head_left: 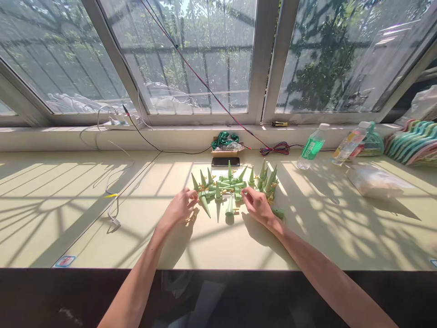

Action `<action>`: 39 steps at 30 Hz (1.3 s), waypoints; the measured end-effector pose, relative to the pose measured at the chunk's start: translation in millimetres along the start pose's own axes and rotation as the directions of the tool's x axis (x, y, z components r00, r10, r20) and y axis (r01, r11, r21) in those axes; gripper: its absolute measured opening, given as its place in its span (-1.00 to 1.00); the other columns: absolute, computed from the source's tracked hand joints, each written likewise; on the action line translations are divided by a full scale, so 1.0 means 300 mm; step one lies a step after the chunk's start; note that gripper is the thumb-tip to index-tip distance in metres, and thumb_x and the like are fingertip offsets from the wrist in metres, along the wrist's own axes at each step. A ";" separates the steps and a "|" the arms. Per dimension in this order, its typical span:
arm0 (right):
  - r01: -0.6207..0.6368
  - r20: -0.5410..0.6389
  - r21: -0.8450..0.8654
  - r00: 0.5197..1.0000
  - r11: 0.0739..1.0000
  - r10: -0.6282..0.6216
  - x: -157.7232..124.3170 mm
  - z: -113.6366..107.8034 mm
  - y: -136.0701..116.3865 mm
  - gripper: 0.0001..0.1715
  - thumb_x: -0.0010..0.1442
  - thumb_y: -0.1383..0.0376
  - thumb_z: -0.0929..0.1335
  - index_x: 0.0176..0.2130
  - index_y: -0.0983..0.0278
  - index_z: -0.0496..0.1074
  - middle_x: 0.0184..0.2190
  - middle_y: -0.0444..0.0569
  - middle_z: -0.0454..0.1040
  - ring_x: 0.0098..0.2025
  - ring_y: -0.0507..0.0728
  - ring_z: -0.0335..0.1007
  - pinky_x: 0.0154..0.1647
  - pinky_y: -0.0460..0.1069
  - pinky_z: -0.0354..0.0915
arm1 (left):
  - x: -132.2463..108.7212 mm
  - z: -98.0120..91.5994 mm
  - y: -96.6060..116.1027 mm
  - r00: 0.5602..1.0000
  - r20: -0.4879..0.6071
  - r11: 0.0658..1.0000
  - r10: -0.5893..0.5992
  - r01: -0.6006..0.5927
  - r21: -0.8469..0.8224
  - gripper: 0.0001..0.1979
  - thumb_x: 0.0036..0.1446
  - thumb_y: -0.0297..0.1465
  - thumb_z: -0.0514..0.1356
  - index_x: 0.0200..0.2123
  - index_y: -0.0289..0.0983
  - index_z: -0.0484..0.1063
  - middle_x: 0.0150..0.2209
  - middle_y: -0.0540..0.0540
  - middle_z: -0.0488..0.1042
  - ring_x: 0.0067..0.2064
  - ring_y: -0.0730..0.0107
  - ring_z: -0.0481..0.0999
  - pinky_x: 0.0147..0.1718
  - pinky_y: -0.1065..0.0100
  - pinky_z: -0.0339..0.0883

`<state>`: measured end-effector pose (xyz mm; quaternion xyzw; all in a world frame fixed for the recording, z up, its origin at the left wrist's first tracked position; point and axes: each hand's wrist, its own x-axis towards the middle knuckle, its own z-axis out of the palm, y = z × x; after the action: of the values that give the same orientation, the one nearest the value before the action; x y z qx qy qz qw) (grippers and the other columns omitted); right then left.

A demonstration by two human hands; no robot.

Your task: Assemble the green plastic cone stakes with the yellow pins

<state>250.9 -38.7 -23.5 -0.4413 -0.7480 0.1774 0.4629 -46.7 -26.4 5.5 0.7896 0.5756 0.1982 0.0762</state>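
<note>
Several green cone-shaped pieces (230,206) and green rod-like parts (225,184) are grouped on the pale table, some with small yellowish bits attached. My left hand (186,204) is at the left edge of the group with fingers pinched; a green cone (205,205) lies tilted beside its fingertips, and what the fingers hold is too small to tell. My right hand (256,203) reaches in from the right, its fingers closed near a green block-like part (238,194). Whatever is between those fingertips is hidden. More upright cones (269,180) crowd together behind my right hand.
Behind the pieces lie a black phone (226,161) and a small box with green material (225,142). Bottles (312,146), a plastic bag (373,181) and colourful hangers (414,140) are at the right. A white cable (114,214) lies at the left, below a power strip (123,122).
</note>
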 end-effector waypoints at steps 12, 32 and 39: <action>0.001 -0.014 -0.007 1.000 1.000 -0.001 0.000 -0.005 -0.006 -0.78 0.35 0.26 0.21 -0.29 0.28 0.37 -0.59 -0.19 0.22 -0.58 0.02 0.11 -0.52 -0.06 0.05 | 0.117 -0.057 0.260 0.946 -0.164 0.954 0.279 -0.293 -0.062 -0.88 0.29 -0.44 0.04 -0.28 -0.27 0.35 -0.36 -0.08 0.51 -0.38 0.34 0.47 -0.41 0.40 0.25; -0.024 0.025 0.115 0.999 0.993 0.021 -0.005 -0.002 -0.035 -0.68 0.39 0.13 0.24 -0.16 0.28 0.46 -0.32 -0.02 0.53 -0.43 0.07 0.39 -0.42 -0.06 0.25 | 0.082 0.137 0.322 0.883 -0.238 0.826 0.404 -0.464 -0.319 -0.94 0.31 -0.43 0.15 -0.22 -0.28 0.41 -0.30 -0.05 0.50 -0.45 0.49 0.42 -0.46 0.46 0.29; 0.019 0.068 0.090 0.997 0.996 -0.025 -0.005 0.007 -0.037 -0.68 0.38 0.15 0.25 -0.20 0.28 0.49 -0.34 -0.02 0.53 -0.47 0.05 0.30 -0.45 -0.05 0.22 | 0.075 0.159 0.318 0.865 -0.259 0.832 0.429 -0.490 -0.260 -0.90 0.34 -0.36 0.14 -0.21 -0.28 0.38 -0.29 -0.05 0.49 -0.52 0.55 0.34 -0.50 0.46 0.26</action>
<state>244.0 -45.5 -17.8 -0.4057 -0.7597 0.2207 0.4577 62.1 -31.2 0.5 0.8597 0.3332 0.3749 0.0967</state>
